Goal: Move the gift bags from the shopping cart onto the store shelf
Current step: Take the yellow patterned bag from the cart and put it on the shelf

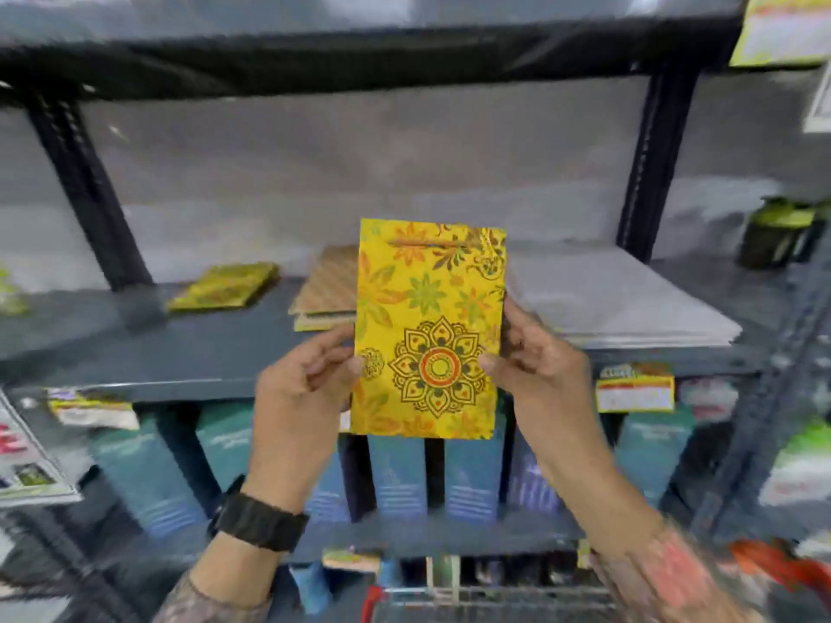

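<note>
both hands, the left hand (pixel 310 375) and the right hand (pixel 535 357), are pinching the flat yellow gift bag (pixel 427 326) by its side edges, holding it upright in front of the shelf (pixel 135 353). the light edge grip is risking a slip, or the bag is catching the shelf lip and knocking the brown bag stack (pixel 328 285).

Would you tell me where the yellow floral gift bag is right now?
The yellow gift bag is centre frame, held upright between left hand and right hand, before the shelf.
</note>
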Demonstrator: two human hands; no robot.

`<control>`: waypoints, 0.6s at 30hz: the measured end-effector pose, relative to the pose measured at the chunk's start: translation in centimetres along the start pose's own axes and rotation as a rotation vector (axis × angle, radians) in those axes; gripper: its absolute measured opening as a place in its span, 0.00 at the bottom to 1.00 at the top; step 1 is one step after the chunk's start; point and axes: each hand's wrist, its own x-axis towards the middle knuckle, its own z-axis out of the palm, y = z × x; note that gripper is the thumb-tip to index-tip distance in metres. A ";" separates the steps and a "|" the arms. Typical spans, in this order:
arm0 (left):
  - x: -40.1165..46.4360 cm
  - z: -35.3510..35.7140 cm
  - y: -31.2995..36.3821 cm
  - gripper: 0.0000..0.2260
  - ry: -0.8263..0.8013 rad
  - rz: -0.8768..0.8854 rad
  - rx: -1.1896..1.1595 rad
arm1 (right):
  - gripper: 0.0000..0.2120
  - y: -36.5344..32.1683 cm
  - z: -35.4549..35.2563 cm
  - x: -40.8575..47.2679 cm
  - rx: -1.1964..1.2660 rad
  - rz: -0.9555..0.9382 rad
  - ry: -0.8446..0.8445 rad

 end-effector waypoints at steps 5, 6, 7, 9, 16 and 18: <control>1.4 -2.2 -0.3 0.16 0.030 -0.017 0.003 | 0.34 -0.6 3.0 0.3 0.026 -0.016 0.022; 1.6 -2.6 -0.3 0.16 0.035 -0.017 -0.002 | 0.34 -0.6 3.5 0.3 0.023 -0.019 0.025; 1.7 -2.9 -0.3 0.16 0.039 -0.015 -0.010 | 0.34 -0.5 4.0 0.5 0.026 -0.021 0.033; 2.0 -3.7 -0.2 0.15 0.046 -0.016 -0.035 | 0.34 0.1 5.0 0.9 0.022 -0.007 0.062; 7.0 -11.6 -0.1 0.15 0.269 -0.001 -0.093 | 0.21 2.7 12.9 4.4 -0.088 0.020 -0.058; 9.9 -15.2 -0.3 0.14 0.311 -0.029 -0.084 | 0.23 3.3 16.8 6.2 -0.142 0.037 -0.175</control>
